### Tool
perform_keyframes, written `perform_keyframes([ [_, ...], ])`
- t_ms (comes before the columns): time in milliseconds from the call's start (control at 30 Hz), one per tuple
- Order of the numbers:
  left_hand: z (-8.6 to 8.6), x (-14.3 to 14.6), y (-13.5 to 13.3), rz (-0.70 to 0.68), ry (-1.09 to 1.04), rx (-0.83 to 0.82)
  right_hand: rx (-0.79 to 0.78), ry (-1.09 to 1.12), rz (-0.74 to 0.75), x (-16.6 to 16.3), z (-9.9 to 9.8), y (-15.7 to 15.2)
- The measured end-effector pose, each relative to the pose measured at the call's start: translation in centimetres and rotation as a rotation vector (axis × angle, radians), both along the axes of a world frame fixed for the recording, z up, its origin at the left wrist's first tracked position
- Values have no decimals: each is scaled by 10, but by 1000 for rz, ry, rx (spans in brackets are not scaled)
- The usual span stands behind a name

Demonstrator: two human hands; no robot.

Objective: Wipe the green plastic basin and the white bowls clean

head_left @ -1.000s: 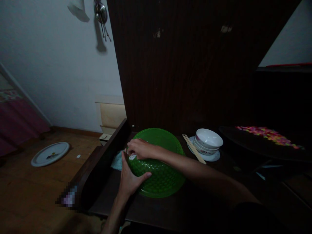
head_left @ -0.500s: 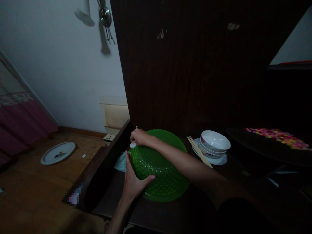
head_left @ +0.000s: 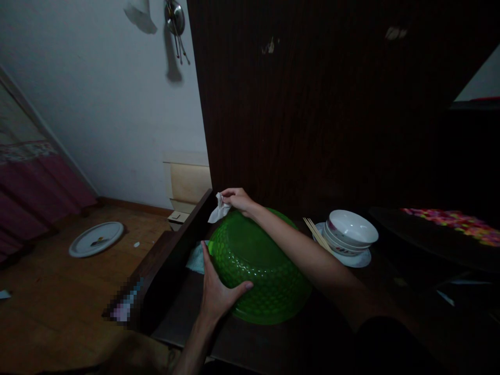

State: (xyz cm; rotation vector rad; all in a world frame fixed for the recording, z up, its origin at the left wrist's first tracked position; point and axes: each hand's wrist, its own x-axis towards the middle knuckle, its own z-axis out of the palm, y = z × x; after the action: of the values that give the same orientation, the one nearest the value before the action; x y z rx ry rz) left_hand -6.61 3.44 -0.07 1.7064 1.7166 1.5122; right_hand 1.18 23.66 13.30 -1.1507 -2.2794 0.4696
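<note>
A green plastic basin [head_left: 250, 245] with a bumpy, scaled side rests upside down on the dark tabletop. My left hand [head_left: 219, 286] grips its near left side, thumb and fingers spread wide against the wall. Between the fingers of my right hand [head_left: 239, 200] is a crumpled white tissue [head_left: 219, 209], held by the basin's far left edge. My right forearm reaches across the upturned base. A pale folded cloth [head_left: 196, 259] lies left of the basin, partly hidden behind it.
Right of the basin, stacked white bowls [head_left: 351, 227] stand on a plate [head_left: 361, 259], with wooden chopsticks [head_left: 317, 234] leaning on its left. A dark raised board [head_left: 183, 237] borders the table's left. On the floor lies a round white lid-like object [head_left: 84, 245].
My right hand has moved up and away from the basin's left side, so more of the tissue shows. My left hand keeps its place on the basin. The view has shifted slightly.
</note>
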Motion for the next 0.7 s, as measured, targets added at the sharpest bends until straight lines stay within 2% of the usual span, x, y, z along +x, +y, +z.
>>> perform_keyframes([
  [133, -1, 3, -5, 36, -19, -75, 18, -111, 125, -11, -7, -27],
  [267, -14, 9, -20, 103, -10, -204, 44, -290, 211, -8, -8, -46],
  [367, -32, 10, -35, 136, 67, -220, 56, -394, 193, -6, -2, -50],
  [467, -46, 4, -48, 106, 214, -184, 45, -475, 191, -7, 5, -46],
  [567, -52, -4, -55, 55, 366, -144, 31, -549, 178, -13, 9, -39],
  [700, -51, -9, -55, 49, 458, -115, 22, -647, 132, -30, 7, -35],
])
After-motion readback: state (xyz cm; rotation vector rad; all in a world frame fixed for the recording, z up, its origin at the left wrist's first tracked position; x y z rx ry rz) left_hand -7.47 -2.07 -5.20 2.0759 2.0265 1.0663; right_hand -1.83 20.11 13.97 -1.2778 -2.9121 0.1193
